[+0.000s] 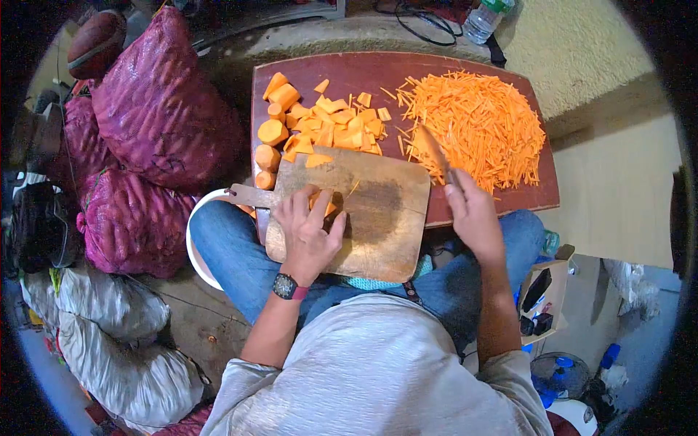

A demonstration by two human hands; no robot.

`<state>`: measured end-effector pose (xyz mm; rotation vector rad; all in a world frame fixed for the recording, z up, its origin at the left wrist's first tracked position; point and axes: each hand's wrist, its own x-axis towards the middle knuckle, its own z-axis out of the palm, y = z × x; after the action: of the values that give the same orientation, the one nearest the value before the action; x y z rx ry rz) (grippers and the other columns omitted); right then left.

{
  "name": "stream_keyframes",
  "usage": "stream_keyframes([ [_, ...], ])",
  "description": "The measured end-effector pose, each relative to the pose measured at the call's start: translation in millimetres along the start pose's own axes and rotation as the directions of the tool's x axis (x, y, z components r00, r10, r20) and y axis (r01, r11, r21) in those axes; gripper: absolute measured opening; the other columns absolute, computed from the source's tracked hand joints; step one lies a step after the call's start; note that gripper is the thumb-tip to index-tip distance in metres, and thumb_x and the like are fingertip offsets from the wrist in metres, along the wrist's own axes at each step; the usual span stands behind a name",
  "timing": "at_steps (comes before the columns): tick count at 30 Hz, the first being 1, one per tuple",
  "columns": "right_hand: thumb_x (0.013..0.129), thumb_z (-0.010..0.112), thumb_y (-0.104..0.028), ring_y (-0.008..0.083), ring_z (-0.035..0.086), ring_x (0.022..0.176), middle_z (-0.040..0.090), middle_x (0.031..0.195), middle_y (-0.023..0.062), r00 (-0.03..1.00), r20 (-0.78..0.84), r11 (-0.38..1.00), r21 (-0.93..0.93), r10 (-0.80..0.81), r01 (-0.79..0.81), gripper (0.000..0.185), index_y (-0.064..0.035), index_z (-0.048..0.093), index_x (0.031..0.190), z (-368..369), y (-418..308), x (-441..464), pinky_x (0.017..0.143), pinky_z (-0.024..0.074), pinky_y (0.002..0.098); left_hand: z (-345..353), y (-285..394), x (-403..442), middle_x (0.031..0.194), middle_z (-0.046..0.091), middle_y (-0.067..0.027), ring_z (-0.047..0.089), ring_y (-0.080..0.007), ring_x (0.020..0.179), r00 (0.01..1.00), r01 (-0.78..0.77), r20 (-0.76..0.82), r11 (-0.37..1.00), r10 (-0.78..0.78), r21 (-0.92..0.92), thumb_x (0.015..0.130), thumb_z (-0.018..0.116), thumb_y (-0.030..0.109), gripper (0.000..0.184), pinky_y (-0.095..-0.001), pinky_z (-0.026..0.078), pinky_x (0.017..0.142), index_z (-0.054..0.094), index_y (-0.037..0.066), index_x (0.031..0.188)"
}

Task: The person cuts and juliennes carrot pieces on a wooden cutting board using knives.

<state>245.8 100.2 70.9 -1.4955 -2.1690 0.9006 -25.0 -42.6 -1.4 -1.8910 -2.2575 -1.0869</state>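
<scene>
My left hand (309, 231) presses curled fingers onto carrot slices (325, 203) on the wooden cutting board (392, 240); the hand partly hides them. My right hand (471, 209) is closed round the handle of a knife (434, 152). The blade points up and left, at the near left edge of a large heap of carrot strips (480, 123). Beyond the board lie flat carrot slices (342, 123), with thick carrot chunks (273, 133) along their left side. A few thin strips lie on the board near my left hand.
The board overlaps the near edge of a dark red table (363, 69). A white basin (200, 251) shows beside my left knee. Purple mesh sacks (163, 102) and white sacks (131, 363) stand at left. A plastic bottle (483, 23) is at the back.
</scene>
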Motion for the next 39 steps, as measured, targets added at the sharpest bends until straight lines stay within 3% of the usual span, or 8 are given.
stream_keyframes([
  [4, 0.11, 0.059, -0.015, 0.0365, 0.078, 0.102, 0.075, 0.11, 0.0279, 0.997, 0.077, 0.99, 0.14, 0.022, -0.032, 0.032, 0.0025, 0.064, 0.136, -9, -22, -7, 0.089, 0.0581, 0.0446, -7, -9, -1, 0.129, 0.063, -0.0169, 0.057, -0.0385, 0.12, 0.997, 0.034, 0.068, 0.999, -0.034, 0.001, 0.08, 0.086, 0.015, 0.051, -0.0512, 0.042, 0.105, 0.073, 0.006, 0.128],
  [8, 0.109, 0.061, -0.017, 0.036, 0.077, 0.108, 0.073, 0.111, 0.033, 0.954, 0.225, 0.941, 0.314, -0.201, 0.124, 0.037, 0.006, 0.062, 0.139, 18, -31, -32, 0.093, 0.0572, 0.0438, -3, -15, -3, 0.128, 0.063, -0.0187, 0.059, -0.0401, 0.117, 0.994, 0.058, 0.093, 0.996, -0.052, -0.063, 0.078, 0.087, 0.011, 0.052, -0.0527, 0.046, 0.102, 0.072, 0.003, 0.128],
  [10, 0.108, 0.062, -0.014, 0.0203, 0.072, 0.094, 0.074, 0.102, 0.0232, 0.91, 0.376, 0.944, 0.328, -0.174, 0.045, 0.036, 0.0039, 0.064, 0.14, 30, -38, -41, 0.085, 0.0558, 0.0391, -5, -13, -1, 0.127, 0.063, -0.0192, 0.06, -0.0403, 0.115, 0.997, 0.054, 0.066, 0.996, -0.05, -0.065, 0.078, 0.087, 0.01, 0.05, -0.0524, 0.047, 0.101, 0.073, 0.002, 0.125],
  [12, 0.108, 0.063, -0.013, 0.03, 0.076, 0.099, 0.072, 0.104, 0.0281, 0.902, 0.405, 0.958, 0.286, -0.151, 0.032, 0.036, 0.0043, 0.063, 0.139, 35, -45, -43, 0.088, 0.0564, 0.0418, -8, -12, 2, 0.125, 0.064, -0.0198, 0.06, -0.0406, 0.113, 0.998, 0.049, 0.043, 0.996, -0.046, -0.075, 0.077, 0.087, 0.009, 0.048, -0.052, 0.048, 0.1, 0.073, 0.001, 0.123],
  [14, 0.109, 0.063, -0.022, 0.0503, 0.073, 0.107, 0.073, 0.112, 0.0337, 0.888, 0.417, 0.956, 0.284, -0.194, 0.075, 0.041, 0.0048, 0.059, 0.139, 39, -43, -42, 0.09, 0.0582, 0.0505, -11, -12, 4, 0.125, 0.068, -0.0223, 0.063, -0.0419, 0.118, 0.988, 0.105, 0.124, 0.991, -0.095, -0.083, 0.079, 0.089, 0.011, 0.046, -0.0495, 0.051, 0.102, 0.075, -0.001, 0.121],
  [17, 0.108, 0.064, -0.02, 0.0505, 0.072, 0.107, 0.073, 0.11, 0.0324, 0.886, 0.421, 0.966, 0.242, -0.193, 0.096, 0.038, 0.0034, 0.06, 0.137, 34, -44, -45, 0.088, 0.0579, 0.053, 6, -10, -8, 0.119, 0.065, -0.0224, 0.062, -0.0414, 0.11, 0.985, 0.119, 0.155, 0.942, -0.073, -0.313, 0.078, 0.086, 0.01, 0.042, -0.0477, 0.051, 0.094, 0.074, -0.002, 0.116],
  [24, 0.107, 0.065, -0.014, 0.0468, 0.073, 0.109, 0.073, 0.116, 0.0312, 0.911, 0.379, 0.972, 0.219, -0.164, 0.084, 0.037, 0.0047, 0.062, 0.138, 21, -43, -69, 0.092, 0.0577, 0.0476, 4, 28, -15, 0.112, 0.063, -0.0199, 0.061, -0.0404, 0.105, 0.979, -0.016, 0.193, 0.961, 0.072, -0.277, 0.083, 0.088, 0.011, 0.038, -0.0485, 0.053, 0.092, 0.075, -0.002, 0.117],
  [39, 0.108, 0.061, -0.015, 0.0542, 0.068, 0.111, 0.069, 0.124, 0.031, 0.843, 0.533, 0.996, 0.011, 0.07, -0.09, 0.037, -0.0007, 0.051, 0.141, 27, -67, -96, 0.089, 0.0568, 0.0594, 3, 14, -24, 0.128, 0.061, -0.0183, 0.056, -0.0409, 0.115, 0.921, -0.202, 0.285, 0.952, 0.264, -0.23, 0.079, 0.08, 0.001, 0.047, -0.0512, 0.049, 0.097, 0.071, -0.001, 0.125],
])
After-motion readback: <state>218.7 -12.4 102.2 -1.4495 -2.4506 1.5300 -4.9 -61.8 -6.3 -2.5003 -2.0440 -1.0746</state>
